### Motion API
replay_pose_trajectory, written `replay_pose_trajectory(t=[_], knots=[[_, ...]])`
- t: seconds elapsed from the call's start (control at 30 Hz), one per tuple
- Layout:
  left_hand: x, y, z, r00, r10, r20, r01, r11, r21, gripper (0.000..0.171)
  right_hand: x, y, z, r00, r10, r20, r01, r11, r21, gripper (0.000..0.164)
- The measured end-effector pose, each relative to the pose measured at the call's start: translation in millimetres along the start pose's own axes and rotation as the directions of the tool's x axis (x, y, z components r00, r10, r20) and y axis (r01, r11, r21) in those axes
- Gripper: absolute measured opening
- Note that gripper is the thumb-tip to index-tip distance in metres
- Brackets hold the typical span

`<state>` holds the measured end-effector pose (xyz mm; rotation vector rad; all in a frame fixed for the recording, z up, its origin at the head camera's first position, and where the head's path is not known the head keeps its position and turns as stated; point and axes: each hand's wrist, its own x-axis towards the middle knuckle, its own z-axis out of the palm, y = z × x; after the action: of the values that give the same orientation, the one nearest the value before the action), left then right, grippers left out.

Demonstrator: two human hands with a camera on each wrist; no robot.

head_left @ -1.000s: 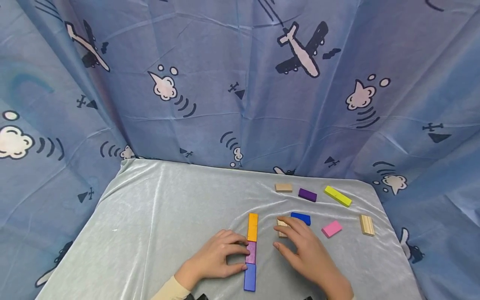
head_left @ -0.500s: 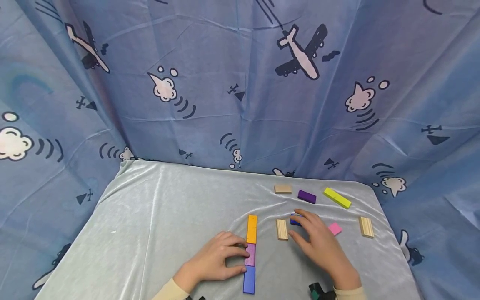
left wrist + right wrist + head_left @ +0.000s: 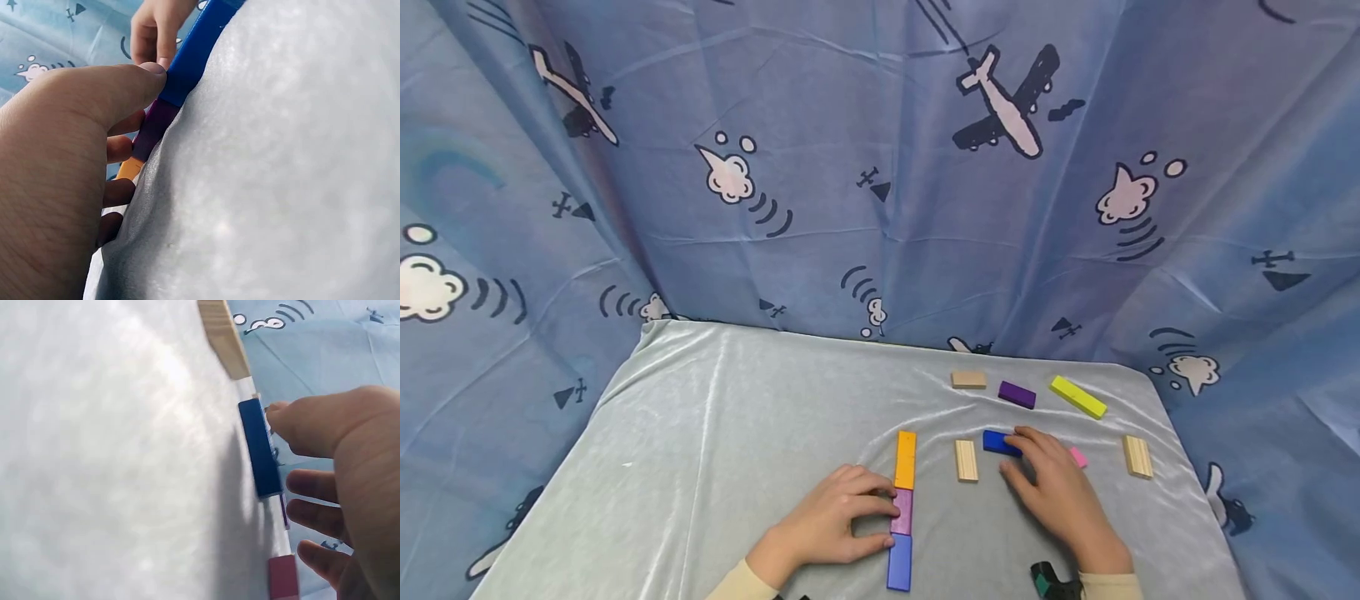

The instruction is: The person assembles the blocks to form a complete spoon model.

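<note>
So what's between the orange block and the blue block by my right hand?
A wooden block lies between the orange block and the blue block, touching neither; the head view shows it.

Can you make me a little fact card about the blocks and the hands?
Blocks lined up, far to near: orange block, purple block, blue block
Left hand: at the left side of that line
Right hand: at the dark blue block; can't tell if touching
Partly hidden by right hand: pink block
Striped wooden blocks: two, one left, one right
Farthest back: tan block, dark purple block, yellow block
</note>
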<state>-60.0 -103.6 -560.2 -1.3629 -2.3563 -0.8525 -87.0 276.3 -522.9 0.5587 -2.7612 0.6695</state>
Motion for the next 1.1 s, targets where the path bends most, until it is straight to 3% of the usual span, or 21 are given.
replay_pose_trajectory(t=[0.17, 0.37, 0.77, 1.1], knots=[[-0.3, 1.0, 0.5, 1.000, 0.003, 0.004, -0.003, 1.000, -0.010, 0.027, -4.3, 5.1, 4.4, 0.999, 0.031, 0.031, -0.031, 0.999, -0.018, 0.037], [-0.7, 0.9, 0.1, 1.000, 0.005, -0.002, -0.005, 1.000, -0.002, 0.026, -6.3, 5.9, 8.1, 1.000, 0.020, -0.006, -0.020, 1.000, 0.017, 0.030], [-0.8, 1.5, -2.0, 1.000, -0.005, 0.005, 0.005, 1.000, -0.011, 0.027, -2.2, 5.9, 10.2, 0.997, 0.072, -0.010, -0.072, 0.996, 0.052, 0.029], [0.2, 1.2, -2.5, 1.000, -0.012, 0.006, 0.012, 1.000, -0.014, 0.026, -2.5, 8.0, 12.5, 0.997, 0.054, -0.046, -0.051, 0.997, 0.059, 0.028]])
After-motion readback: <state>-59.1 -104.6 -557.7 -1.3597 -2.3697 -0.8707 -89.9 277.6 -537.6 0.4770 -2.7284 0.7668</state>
